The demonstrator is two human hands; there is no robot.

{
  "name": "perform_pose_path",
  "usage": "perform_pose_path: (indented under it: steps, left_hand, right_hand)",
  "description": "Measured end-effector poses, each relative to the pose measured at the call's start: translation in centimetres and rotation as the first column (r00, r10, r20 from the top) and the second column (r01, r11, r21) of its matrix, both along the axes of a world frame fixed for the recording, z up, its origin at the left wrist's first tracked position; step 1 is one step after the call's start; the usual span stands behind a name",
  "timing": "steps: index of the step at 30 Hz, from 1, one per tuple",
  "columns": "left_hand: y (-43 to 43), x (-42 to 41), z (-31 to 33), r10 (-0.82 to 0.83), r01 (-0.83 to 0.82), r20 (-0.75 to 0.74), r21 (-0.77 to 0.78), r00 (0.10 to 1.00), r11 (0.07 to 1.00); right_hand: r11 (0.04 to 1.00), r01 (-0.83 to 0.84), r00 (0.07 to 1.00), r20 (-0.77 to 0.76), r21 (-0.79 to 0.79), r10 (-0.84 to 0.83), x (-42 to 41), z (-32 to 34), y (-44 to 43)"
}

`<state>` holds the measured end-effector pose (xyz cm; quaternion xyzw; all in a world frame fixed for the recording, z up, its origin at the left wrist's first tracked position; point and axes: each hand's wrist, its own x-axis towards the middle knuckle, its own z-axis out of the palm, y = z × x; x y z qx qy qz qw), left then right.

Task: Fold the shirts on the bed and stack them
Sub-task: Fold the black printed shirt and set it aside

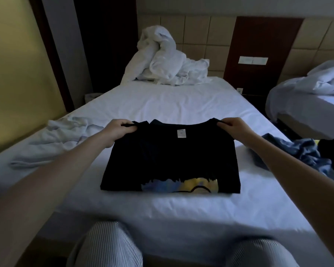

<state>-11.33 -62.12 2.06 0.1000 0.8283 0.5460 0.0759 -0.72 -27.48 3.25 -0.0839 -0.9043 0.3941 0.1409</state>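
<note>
A black shirt (170, 157) lies folded in a rectangle on the white bed (162, 101), its white neck label up and a yellow and blue print showing along its near edge. My left hand (117, 130) pinches its far left corner by the collar. My right hand (232, 126) pinches the far right corner. A pale blue shirt (52, 139) lies crumpled to the left. A darker blue shirt (301, 151) lies bunched at the right edge of the bed.
A heap of white duvet (166, 58) sits at the head of the bed against the padded headboard. A second bed (312, 97) stands to the right across a narrow gap. A yellow wall runs along the left. My striped knees (112, 245) are at the near edge.
</note>
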Motion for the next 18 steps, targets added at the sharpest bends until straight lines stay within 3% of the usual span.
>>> perform_pose_path:
  steps: [6, 9, 12, 15, 18]
  left_hand:
    - [3.1, -10.0, -1.9, 0.012, -0.013, 0.043, 0.033, 0.999, 0.999]
    - [4.7, -15.4, -3.8, 0.051, -0.064, 0.134, 0.095, 0.99, 0.993]
    - [6.4, -19.1, -7.4, 0.079, -0.105, 0.24, 0.095, 0.967, 0.99]
    - [7.4, -20.8, -10.8, 0.164, -0.162, 0.06, -0.048, 0.985, 0.986]
    - [7.1, -21.7, -12.0, 0.282, -0.31, -0.248, -0.082, 0.927, 0.947]
  right_hand:
    - [1.0, -0.023, 0.994, 0.111, -0.017, 0.025, -10.2, -1.3, 2.8]
    - [0.999, 0.011, 0.993, 0.114, -0.048, -0.006, -15.1, -3.0, 4.2]
    - [0.999, 0.033, 0.989, 0.144, 0.027, -0.036, -19.3, -6.6, 5.2]
    - [0.98, 0.079, 0.983, 0.151, 0.184, -0.107, -21.3, -11.5, 5.7]
    - [0.919, 0.177, 0.983, -0.015, 0.353, -0.184, -21.6, -13.8, 5.9]
